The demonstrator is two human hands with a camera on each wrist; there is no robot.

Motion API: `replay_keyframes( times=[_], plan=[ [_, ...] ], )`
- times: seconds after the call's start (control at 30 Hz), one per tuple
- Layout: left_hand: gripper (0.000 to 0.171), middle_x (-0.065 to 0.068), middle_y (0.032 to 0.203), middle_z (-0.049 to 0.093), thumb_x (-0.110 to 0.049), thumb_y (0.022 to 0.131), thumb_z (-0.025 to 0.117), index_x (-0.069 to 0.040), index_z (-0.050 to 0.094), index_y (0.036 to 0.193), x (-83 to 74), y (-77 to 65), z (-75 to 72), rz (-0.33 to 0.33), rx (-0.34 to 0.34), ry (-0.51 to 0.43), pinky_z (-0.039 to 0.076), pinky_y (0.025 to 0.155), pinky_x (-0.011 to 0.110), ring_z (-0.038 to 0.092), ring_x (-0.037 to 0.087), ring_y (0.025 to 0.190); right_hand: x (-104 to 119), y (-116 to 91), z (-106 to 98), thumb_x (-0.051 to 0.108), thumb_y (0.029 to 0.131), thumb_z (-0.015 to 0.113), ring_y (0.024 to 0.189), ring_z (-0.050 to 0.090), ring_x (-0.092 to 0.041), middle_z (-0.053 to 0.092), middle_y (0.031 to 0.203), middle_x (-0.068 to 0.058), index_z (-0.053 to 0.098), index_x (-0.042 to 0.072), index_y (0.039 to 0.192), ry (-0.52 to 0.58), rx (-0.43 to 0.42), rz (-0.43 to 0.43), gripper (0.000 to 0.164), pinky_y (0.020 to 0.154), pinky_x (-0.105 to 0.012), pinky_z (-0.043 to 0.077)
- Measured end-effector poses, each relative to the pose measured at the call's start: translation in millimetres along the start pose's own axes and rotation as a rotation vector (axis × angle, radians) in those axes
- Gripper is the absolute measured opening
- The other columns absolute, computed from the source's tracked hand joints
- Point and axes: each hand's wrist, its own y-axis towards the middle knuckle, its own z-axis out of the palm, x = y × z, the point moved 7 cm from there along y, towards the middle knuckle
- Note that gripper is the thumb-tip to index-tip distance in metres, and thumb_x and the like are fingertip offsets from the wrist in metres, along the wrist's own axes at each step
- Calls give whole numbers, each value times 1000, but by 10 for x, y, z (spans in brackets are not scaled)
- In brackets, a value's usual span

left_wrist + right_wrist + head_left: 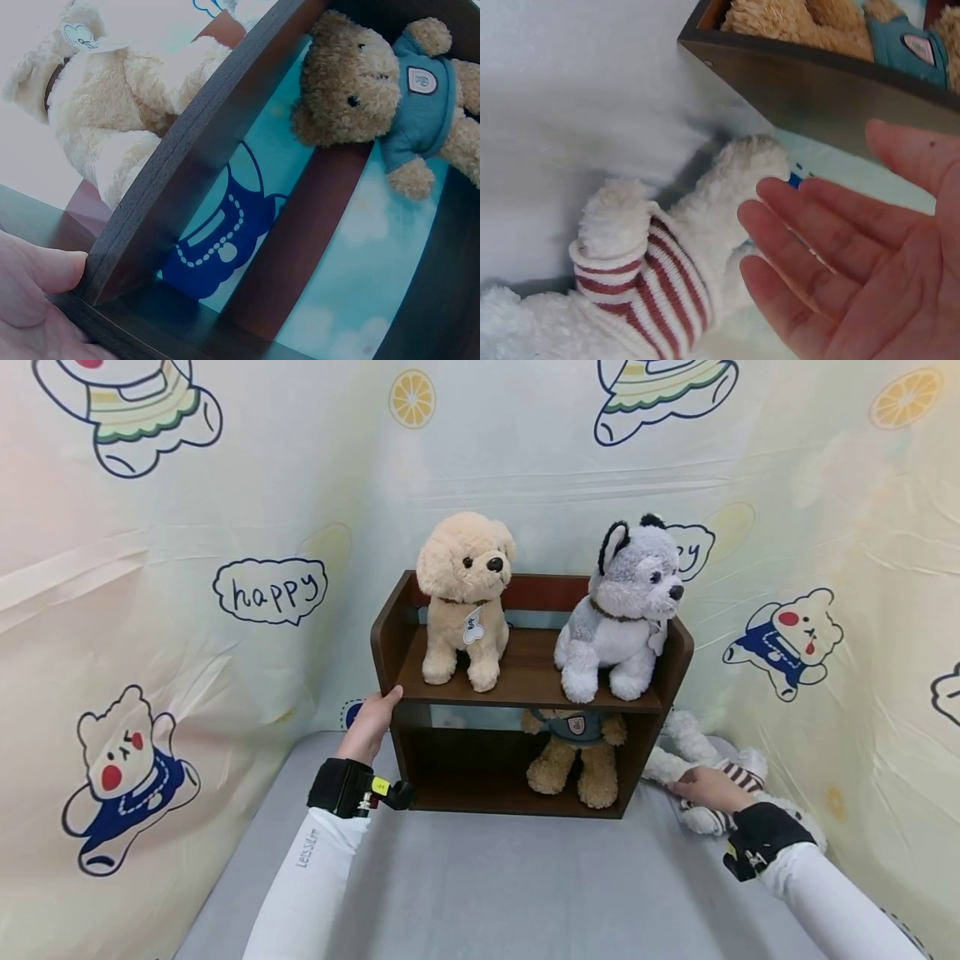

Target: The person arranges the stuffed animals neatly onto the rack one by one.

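My left hand [370, 727] grips the left side of a dark brown two-tier wooden shelf [528, 672], thumb at the front edge where the middle board meets the side panel. In the right wrist view my right hand [855, 262] has its fingers extended beside a white plush toy [675, 281] in a red-and-white striped sweater. This plush lies on the grey surface right of the shelf. A cream plush dog [467, 602] and a grey-and-white plush husky [622, 602] sit on the upper tier. On the lower tier is a brown teddy bear [352, 82] in a teal shirt.
The shelf stands on a grey surface [517, 885] near the back. Pale fabric walls [262, 485] printed with cartoon bears and orange slices enclose the back and both sides. The striped plush lies close to the right wall.
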Motion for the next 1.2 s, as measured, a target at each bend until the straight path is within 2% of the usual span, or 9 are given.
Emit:
replay_keyframes(
  times=[0.2,0.43,0.6,0.67,0.77,0.93,1.0,1.13,1.2],
  plan=[
    [71,20,151,3,-42,98,31,-1,-1,145,-1,-5,-11,4,-7,4,11,108,54,8,37,136,-169,-31,-114,21,93,47,68,59,-21,64,80,-16,60,-15,93,-20,-52,64,39,61,-37,48],
    [70,19,151,3,-42,97,32,-2,-1,145,0,-9,-20,5,-11,-4,10,108,53,8,36,136,-329,-103,-208,22,94,41,68,63,-30,65,69,-13,63,-13,83,10,-135,131,43,60,-36,48],
    [70,20,151,5,-42,97,33,-1,1,145,-4,-6,-26,9,-15,0,10,108,54,10,36,136,-487,-135,-204,24,95,38,74,64,-34,64,81,-25,57,-21,95,99,-164,201,49,66,-37,49],
    [70,20,150,5,-42,97,33,-1,2,145,-4,-4,-27,12,-14,1,10,108,54,10,36,135,-540,-155,-207,24,94,39,74,64,-34,65,82,-25,55,-22,96,145,-192,233,49,65,-36,49],
    [70,21,150,5,-42,97,32,0,1,145,-2,-4,-29,15,-11,2,10,108,54,10,37,135,-602,-185,-216,26,93,39,74,62,-36,64,79,-26,58,-20,90,139,-239,278,49,67,-39,48],
    [70,20,151,4,-42,97,33,-1,1,145,1,-3,-39,14,-14,-4,10,108,54,10,36,136,-725,-217,-200,30,91,37,93,50,-52,53,97,-42,50,-26,98,113,-299,386,58,79,-49,44],
    [70,20,151,4,-41,97,33,-1,1,145,-1,-7,-41,12,-15,-8,10,108,54,10,36,136,-779,-224,-183,31,91,37,90,52,-51,54,94,-41,50,-27,96,130,-327,416,59,75,-45,46],
    [69,20,151,4,-41,98,33,-1,1,145,-2,-17,-43,13,-16,-11,10,108,54,10,36,136,-858,-247,-146,31,89,39,67,57,-36,58,65,-24,56,-21,80,190,-378,465,56,55,-31,42],
    [69,20,150,4,-41,98,32,-1,1,145,-3,-18,-47,15,-15,-10,10,108,54,10,36,135,-856,-268,-129,32,89,39,64,56,-33,57,64,-22,56,-21,82,243,-404,503,56,52,-28,40]
  ],
)
